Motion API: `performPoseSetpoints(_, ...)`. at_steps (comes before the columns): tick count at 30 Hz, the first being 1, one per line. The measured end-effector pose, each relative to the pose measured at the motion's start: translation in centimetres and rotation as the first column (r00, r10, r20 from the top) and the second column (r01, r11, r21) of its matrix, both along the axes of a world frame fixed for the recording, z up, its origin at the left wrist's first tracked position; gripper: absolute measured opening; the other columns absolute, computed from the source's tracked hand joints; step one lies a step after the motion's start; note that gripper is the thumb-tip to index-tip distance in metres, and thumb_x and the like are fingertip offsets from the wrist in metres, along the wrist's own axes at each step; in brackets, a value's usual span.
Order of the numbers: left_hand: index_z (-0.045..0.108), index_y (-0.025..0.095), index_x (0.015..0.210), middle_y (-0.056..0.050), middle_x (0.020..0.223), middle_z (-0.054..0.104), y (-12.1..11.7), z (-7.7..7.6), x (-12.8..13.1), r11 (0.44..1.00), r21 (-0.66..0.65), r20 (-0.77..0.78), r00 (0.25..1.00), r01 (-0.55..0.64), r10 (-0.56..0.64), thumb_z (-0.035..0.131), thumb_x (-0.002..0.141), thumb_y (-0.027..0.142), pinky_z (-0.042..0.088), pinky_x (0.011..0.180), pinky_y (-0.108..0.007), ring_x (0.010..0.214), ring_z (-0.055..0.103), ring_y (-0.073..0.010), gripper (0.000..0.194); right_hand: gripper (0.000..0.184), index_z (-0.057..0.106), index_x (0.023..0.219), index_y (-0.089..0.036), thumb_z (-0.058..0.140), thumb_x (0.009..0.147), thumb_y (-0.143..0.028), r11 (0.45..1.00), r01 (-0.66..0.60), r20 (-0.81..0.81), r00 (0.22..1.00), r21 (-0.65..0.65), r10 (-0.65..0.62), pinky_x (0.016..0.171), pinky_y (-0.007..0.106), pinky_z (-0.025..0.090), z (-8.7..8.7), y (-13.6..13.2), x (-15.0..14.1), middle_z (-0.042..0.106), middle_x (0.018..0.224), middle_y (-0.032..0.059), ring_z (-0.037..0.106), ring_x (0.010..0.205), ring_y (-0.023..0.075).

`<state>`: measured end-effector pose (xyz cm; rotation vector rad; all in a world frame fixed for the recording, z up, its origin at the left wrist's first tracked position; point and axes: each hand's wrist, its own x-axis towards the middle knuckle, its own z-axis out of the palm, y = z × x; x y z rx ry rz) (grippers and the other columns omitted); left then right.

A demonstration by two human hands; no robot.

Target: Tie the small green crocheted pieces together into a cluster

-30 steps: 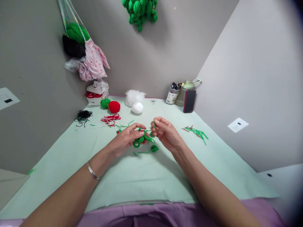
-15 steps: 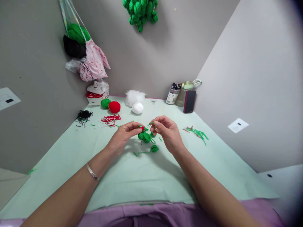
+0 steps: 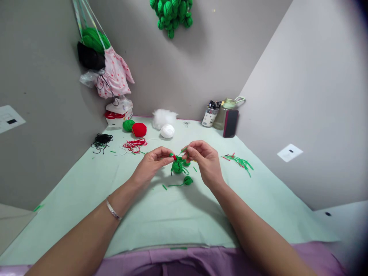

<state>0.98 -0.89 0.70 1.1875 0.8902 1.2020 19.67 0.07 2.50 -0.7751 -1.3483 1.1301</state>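
My left hand (image 3: 151, 163) pinches a small red and green crocheted piece (image 3: 177, 167) at its red part, between thumb and fingertips. Round green parts of the piece hang below the fingers, and a short black strand sticks out under them. Close on the right, the fingers of my right hand (image 3: 204, 159) are pressed together on a green yarn strand (image 3: 184, 150) that leads toward the piece. A thin tool in those fingers cannot be made out. Under both hands, a small green crocheted ball (image 3: 188, 180) with a yarn tail lies on the cloth.
Red (image 3: 139, 130), green (image 3: 128, 125) and white yarn balls (image 3: 167, 131) sit at the back with white stuffing (image 3: 164, 118). Black yarn (image 3: 102, 142) lies left, yarn scraps (image 3: 239, 162) right. A phone (image 3: 230, 123) leans by a bottle (image 3: 220, 117) and a pen tin (image 3: 209, 116).
The crocheted piece has turned in my left hand, so its green parts now hang closer together and slightly to the right. Both hands stay almost in place.
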Motion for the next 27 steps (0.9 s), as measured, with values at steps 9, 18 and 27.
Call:
performPoseSetpoints(9, 0.067, 0.019, 0.087, 0.002, 0.078, 0.066, 0.00, 0.13, 0.03, 0.997, 0.022, 0.011, 0.997, 0.073, -0.074, 0.078, 0.079, 0.031, 0.045, 0.079, -0.029, 0.077, 0.060, -0.0142, 0.019, 0.014, 0.068, 0.085, -0.020, 0.073, 0.086, -0.033, 1.000, 0.002, -0.005, 1.000, 0.030, -0.001, 0.061, 0.027, 0.051, -0.04, -0.01, -0.01, 0.072, 0.078, 0.0015, 0.066, 0.065, 0.0132)
performPoseSetpoints(18, 0.065, 0.019, 0.092, 0.002, 0.079, 0.063, -0.09, -0.03, -0.03, 0.991, 0.030, 0.027, 0.991, 0.129, -0.130, 0.076, 0.083, 0.034, 0.043, 0.076, -0.028, 0.076, 0.058, -0.0131, 0.021, 0.015, 0.067, 0.085, -0.021, 0.074, 0.086, -0.034, 1.000, -0.009, 0.002, 1.000, 0.010, 0.009, 0.060, 0.026, 0.050, -0.07, 0.05, 0.10, 0.071, 0.072, 0.0006, 0.065, 0.064, 0.0133)
performPoseSetpoints(27, 0.065, 0.019, 0.092, 0.001, 0.081, 0.063, -0.13, 0.10, -0.04, 0.988, 0.044, 0.006, 0.988, 0.151, -0.151, 0.074, 0.084, 0.035, 0.042, 0.075, -0.028, 0.077, 0.057, -0.0139, 0.021, 0.018, 0.067, 0.084, -0.021, 0.076, 0.084, -0.037, 0.999, -0.016, 0.003, 1.000, -0.038, 0.016, 0.060, 0.026, 0.050, -0.03, 0.08, 0.12, 0.071, 0.072, 0.0004, 0.064, 0.062, 0.0129)
